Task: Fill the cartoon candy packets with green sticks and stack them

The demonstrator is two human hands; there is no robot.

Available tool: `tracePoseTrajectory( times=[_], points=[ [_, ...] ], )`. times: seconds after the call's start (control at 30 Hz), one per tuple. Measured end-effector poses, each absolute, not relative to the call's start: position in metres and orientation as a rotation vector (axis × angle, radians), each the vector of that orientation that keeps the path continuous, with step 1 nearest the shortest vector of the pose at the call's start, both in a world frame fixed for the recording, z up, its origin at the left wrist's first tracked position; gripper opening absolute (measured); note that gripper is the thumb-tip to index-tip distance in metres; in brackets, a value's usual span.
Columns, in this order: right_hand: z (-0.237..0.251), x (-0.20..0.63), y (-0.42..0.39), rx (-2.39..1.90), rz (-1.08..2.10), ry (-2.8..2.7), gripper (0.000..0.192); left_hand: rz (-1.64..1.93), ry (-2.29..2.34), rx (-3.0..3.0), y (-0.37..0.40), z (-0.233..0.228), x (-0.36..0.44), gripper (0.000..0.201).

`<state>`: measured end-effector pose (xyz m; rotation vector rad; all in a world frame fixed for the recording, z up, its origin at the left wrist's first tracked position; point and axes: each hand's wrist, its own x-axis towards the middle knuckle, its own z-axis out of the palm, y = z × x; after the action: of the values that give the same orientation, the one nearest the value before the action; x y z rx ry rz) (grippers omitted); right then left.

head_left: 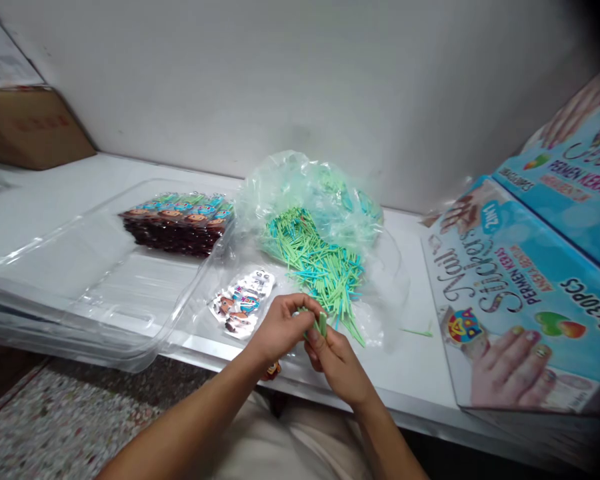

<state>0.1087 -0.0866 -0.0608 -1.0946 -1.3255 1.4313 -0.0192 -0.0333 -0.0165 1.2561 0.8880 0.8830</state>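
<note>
Green sticks (321,325) pinched in the grip of both left hand (280,328) and right hand (336,360) at the bench's front edge could slip floorward.

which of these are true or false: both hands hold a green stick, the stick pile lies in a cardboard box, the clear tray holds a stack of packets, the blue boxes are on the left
1. Both the left hand and right hand hold a green stick. True.
2. The stick pile lies in a cardboard box. False: it lies on a clear plastic bag.
3. The clear tray holds a stack of packets. True.
4. The blue boxes are on the left. False: on the right.
</note>
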Motion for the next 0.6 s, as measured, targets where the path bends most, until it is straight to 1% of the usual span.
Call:
tracePoseTrajectory(
  times=[0.07,0.13,0.23,0.3,0.37,0.47,0.6],
  points=[
    [-0.061,0.109,-0.086,-1.101,1.427,-1.335,0.035,0.858,0.867,1.283,-0.034,-0.014,-0.020,0.010],
    [-0.060,0.110,-0.086,-1.106,1.431,-1.340,0.035,0.867,0.865,1.330,-0.033,-0.013,-0.021,0.012],
    [-0.059,0.116,-0.085,-1.131,1.417,-1.298,0.035,0.965,0.886,1.396,-0.029,-0.015,-0.026,0.026],
    [-0.060,0.125,-0.083,-1.180,1.374,-1.221,0.035,1.027,0.975,1.430,-0.026,-0.021,-0.035,0.034],
    [-0.061,0.136,-0.079,-1.254,1.316,-1.157,0.037,1.026,1.165,1.523,-0.026,-0.029,-0.046,0.032],
    [-0.062,0.148,-0.073,-1.343,1.248,-1.164,0.039,0.835,1.465,1.857,-0.031,-0.042,-0.059,0.027],
    [-0.062,0.149,-0.068,-1.378,1.220,-1.232,0.037,0.395,1.616,2.314,-0.039,-0.054,-0.050,0.032]
  ],
)
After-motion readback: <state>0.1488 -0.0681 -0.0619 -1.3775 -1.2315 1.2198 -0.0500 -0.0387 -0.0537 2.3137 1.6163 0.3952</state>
